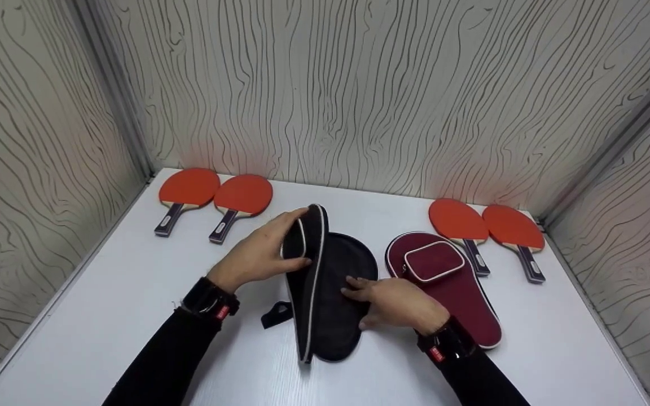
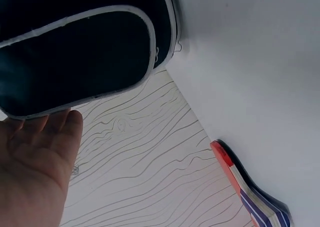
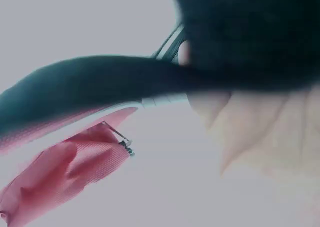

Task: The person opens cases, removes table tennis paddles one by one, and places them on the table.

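Note:
A black table tennis paddle case [image 1: 315, 282] with white piping stands spread open in the middle of the table, its front half tilted up on edge. My left hand [image 1: 260, 248] holds that raised half near the top, thumb on one side and fingers on the other. In the left wrist view its pocket [image 2: 75, 62] lies above my fingers [image 2: 67, 132]. My right hand [image 1: 398, 301] rests with its fingers spread on the flat back half [image 1: 347, 265]. Blurred dark material covers part of the right wrist view.
A maroon paddle case [image 1: 466, 304] with a zipped pocket lies to the right, partly under my right forearm. Two red paddles [image 1: 189, 186] lie at the back left, two more [image 1: 457, 220] at the back right. Patterned walls [image 1: 325, 101] bound the white table [image 1: 105, 304].

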Available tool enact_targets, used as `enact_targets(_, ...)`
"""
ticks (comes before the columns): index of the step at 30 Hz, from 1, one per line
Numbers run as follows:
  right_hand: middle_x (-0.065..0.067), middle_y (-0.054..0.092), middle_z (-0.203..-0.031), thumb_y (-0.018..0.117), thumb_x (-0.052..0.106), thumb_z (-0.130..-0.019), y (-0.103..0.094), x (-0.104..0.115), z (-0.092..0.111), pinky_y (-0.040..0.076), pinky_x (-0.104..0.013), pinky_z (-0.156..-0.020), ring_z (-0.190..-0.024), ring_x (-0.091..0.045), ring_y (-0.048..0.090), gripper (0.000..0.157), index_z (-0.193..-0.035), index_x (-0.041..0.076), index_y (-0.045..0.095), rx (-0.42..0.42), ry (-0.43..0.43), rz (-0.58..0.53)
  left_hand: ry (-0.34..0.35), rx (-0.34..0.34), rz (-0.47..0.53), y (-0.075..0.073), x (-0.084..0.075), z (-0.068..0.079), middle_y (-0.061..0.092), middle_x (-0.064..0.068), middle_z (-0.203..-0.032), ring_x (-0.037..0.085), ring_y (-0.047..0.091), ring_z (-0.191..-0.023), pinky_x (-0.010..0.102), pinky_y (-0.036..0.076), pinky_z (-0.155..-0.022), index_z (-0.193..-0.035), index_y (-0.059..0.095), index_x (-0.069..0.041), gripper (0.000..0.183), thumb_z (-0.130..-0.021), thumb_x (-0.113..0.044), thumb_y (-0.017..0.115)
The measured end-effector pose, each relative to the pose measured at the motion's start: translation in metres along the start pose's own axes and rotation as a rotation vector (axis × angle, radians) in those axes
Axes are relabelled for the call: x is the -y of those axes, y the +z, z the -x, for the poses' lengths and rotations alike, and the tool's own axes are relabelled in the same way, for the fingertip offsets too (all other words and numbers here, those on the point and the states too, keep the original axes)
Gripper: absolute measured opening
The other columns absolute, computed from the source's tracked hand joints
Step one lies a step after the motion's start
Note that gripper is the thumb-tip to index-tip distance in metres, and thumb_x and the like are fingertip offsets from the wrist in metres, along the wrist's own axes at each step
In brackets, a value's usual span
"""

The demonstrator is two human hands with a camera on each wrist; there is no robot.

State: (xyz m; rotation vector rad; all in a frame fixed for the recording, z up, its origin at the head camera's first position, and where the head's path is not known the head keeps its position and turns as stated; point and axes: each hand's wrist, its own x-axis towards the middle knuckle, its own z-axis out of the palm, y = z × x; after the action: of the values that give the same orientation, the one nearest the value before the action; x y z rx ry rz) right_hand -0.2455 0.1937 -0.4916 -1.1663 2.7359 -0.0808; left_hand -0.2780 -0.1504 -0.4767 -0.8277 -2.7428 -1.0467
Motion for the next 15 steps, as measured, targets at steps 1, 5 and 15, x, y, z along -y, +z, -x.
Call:
enact_targets(1, -0.007, 0.065, -0.175, 0.101, 0.033, -0.090, 0.000, 0.001, 0.000, 0.070, -0.047, -0.104, -0.152, -0.030, 0.073, 0.077, -0.162, 0.021, 0.074, -0.004, -0.002, 0.002, -0.002, 0.003, -0.006, 0.002, 0.000, 0.000, 0.047, 0.006, -0.188, 0.027, 0.050, -0.172, 0.054, 0.045, -0.143, -0.187, 0.032, -0.021, 0.105, -0.103, -0.042, 0.091)
enact_targets(5, -0.006, 0.067, -0.174, 0.100, 0.035, -0.092, 0.001, 0.005, -0.001, 0.070, -0.046, -0.104, -0.146, -0.029, 0.077, 0.074, -0.160, 0.020, 0.075, -0.025, -0.017, 0.003, 0.010, 0.022, -0.060, 0.012, 0.001, 0.001, 0.052, 0.013, -0.183, 0.031, 0.056, -0.166, 0.055, 0.050, -0.139, -0.187, 0.032, -0.016, 0.104, -0.103, -0.034, 0.092)
enact_targets(15, -0.003, 0.072, -0.169, 0.095, 0.038, -0.098, -0.001, -0.002, -0.001, 0.070, -0.048, -0.105, -0.135, -0.028, 0.082, 0.068, -0.159, 0.017, 0.075, -0.039, -0.036, -0.007, 0.028, 0.034, -0.243, 0.016, -0.003, 0.001, 0.068, 0.019, -0.164, 0.034, 0.070, -0.149, 0.053, 0.061, -0.127, -0.184, 0.036, -0.007, 0.092, -0.108, -0.020, 0.087)
